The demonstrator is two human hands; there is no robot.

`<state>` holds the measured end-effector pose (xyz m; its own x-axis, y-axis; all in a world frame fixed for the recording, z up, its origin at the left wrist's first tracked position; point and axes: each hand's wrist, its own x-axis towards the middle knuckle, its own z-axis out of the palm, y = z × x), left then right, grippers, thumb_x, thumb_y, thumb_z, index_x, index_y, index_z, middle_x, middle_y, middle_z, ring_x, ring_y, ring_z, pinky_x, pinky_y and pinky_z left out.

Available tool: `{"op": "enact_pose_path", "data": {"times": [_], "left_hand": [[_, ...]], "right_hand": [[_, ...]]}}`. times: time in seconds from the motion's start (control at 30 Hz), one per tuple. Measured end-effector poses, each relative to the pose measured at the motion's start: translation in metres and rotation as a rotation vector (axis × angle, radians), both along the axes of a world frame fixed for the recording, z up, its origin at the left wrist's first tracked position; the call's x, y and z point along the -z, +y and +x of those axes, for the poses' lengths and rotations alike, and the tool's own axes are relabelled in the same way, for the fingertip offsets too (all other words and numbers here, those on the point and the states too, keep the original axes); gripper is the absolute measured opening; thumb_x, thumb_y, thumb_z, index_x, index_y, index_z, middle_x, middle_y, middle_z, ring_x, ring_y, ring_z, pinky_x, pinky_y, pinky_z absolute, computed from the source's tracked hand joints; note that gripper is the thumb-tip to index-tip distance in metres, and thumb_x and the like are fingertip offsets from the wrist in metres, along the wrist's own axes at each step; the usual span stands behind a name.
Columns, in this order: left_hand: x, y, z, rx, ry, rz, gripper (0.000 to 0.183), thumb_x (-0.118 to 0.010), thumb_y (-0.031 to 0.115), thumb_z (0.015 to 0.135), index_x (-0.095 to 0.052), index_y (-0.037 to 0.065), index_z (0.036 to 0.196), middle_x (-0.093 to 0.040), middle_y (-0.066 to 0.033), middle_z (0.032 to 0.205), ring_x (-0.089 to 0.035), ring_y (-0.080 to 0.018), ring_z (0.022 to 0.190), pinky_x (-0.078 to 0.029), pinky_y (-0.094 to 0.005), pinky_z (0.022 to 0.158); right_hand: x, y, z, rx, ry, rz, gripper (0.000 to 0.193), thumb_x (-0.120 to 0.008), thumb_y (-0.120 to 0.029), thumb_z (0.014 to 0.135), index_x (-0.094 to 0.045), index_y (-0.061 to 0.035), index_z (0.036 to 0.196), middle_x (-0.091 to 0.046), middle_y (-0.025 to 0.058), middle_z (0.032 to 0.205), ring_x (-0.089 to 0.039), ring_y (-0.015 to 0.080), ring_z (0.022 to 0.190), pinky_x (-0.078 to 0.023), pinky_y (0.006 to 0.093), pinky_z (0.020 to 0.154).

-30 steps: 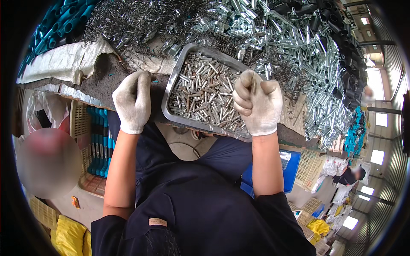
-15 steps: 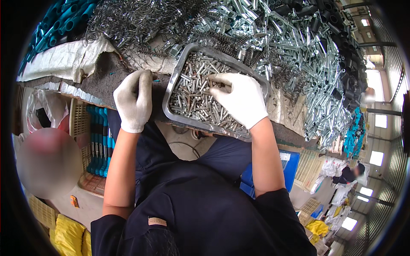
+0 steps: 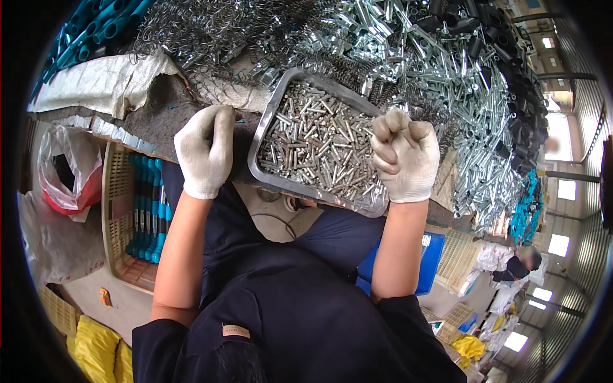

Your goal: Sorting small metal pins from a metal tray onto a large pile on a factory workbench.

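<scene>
A grey plastic tray (image 3: 253, 148) full of short metal pins (image 3: 319, 131) lies at the front of the bench. My right hand (image 3: 407, 153), in a white knit glove, is raised over the tray's right end with its fingers curled in toward the palm. Whatever sits inside those fingers is too small or hidden to make out. Left of the tray, my gloved left hand (image 3: 204, 150) is closed, thumb against the fingers. Its contents are hidden too. A tiny teal bit (image 3: 239, 121) shows beside its fingertips.
Behind the tray are heaped coiled springs (image 3: 198, 32), shiny metal parts (image 3: 472, 121) and black tubes (image 3: 504, 51). Teal tubes (image 3: 96, 29) pile at the far left. Below stand a crate (image 3: 115, 210) of teal-and-black handles and a blue bin (image 3: 431, 262). Another person (image 3: 514, 268) is far right.
My right hand has lifted out of the pins and moved right, turning so its curled fingers show. My left hand stays closed in nearly the same place. The view has shifted slightly.
</scene>
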<state>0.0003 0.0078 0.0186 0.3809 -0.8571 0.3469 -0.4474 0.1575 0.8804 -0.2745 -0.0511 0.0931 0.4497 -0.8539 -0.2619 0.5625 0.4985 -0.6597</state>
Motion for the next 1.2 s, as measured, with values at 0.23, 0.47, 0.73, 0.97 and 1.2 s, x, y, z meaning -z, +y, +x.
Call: {"op": "enact_pose_path", "data": {"times": [0.23, 0.47, 0.73, 0.97, 1.2], "left_hand": [[0.001, -0.002, -0.003, 0.003, 0.021, -0.036, 0.022, -0.052, 0.009, 0.095, -0.064, -0.007, 0.087, -0.064, -0.0089, 0.073, -0.054, -0.0105, 0.067, -0.045, -0.0251, 0.064], [0.002, 0.0, 0.001, -0.008, 0.04, 0.008, 0.015, -0.059, 0.008, 0.09, -0.067, -0.005, 0.091, -0.068, -0.0148, 0.079, -0.066, -0.0191, 0.07, -0.05, -0.029, 0.067], [0.003, 0.001, 0.001, -0.002, 0.044, 0.0, 0.014, -0.059, 0.007, 0.09, -0.066, -0.005, 0.091, -0.068, -0.0152, 0.078, -0.066, -0.0193, 0.069, -0.051, -0.0287, 0.067], [0.005, 0.0, 0.003, -0.016, -0.023, -0.015, 0.013, -0.06, 0.006, 0.089, -0.066, -0.005, 0.092, -0.068, -0.0149, 0.079, -0.066, -0.0197, 0.07, -0.051, -0.029, 0.067], [0.007, -0.001, 0.002, -0.009, 0.035, -0.031, 0.014, -0.06, 0.007, 0.09, -0.066, -0.005, 0.092, -0.068, -0.0155, 0.079, -0.066, -0.0202, 0.069, -0.05, -0.0291, 0.067]], "right_hand": [[0.004, -0.013, 0.045, -0.038, 1.129, -0.926, 0.025, -0.061, -0.021, 0.089, -0.069, -0.0038, 0.105, -0.065, 0.0034, 0.073, -0.052, 0.0054, 0.055, -0.04, 0.0185, 0.044], [0.004, -0.02, 0.073, -0.401, 1.767, -1.087, 0.022, -0.061, -0.027, 0.077, -0.072, -0.0151, 0.092, -0.071, 0.007, 0.088, -0.068, 0.0263, 0.075, -0.054, 0.0336, 0.072], [0.01, -0.03, 0.068, -0.291, 1.662, -1.154, 0.024, -0.061, -0.024, 0.08, -0.072, -0.0159, 0.099, -0.07, 0.0089, 0.084, -0.067, 0.0255, 0.075, -0.052, 0.0346, 0.07], [0.014, -0.033, 0.082, -0.382, 1.803, -1.329, 0.019, -0.062, -0.027, 0.082, -0.073, -0.019, 0.096, -0.069, 0.0066, 0.09, -0.066, 0.0273, 0.086, -0.052, 0.0392, 0.077], [0.012, -0.044, 0.089, -0.512, 1.827, -1.534, 0.01, -0.064, -0.023, 0.08, -0.071, -0.0163, 0.082, -0.068, 0.0061, 0.083, -0.066, 0.0268, 0.08, -0.053, 0.0396, 0.071]]}}
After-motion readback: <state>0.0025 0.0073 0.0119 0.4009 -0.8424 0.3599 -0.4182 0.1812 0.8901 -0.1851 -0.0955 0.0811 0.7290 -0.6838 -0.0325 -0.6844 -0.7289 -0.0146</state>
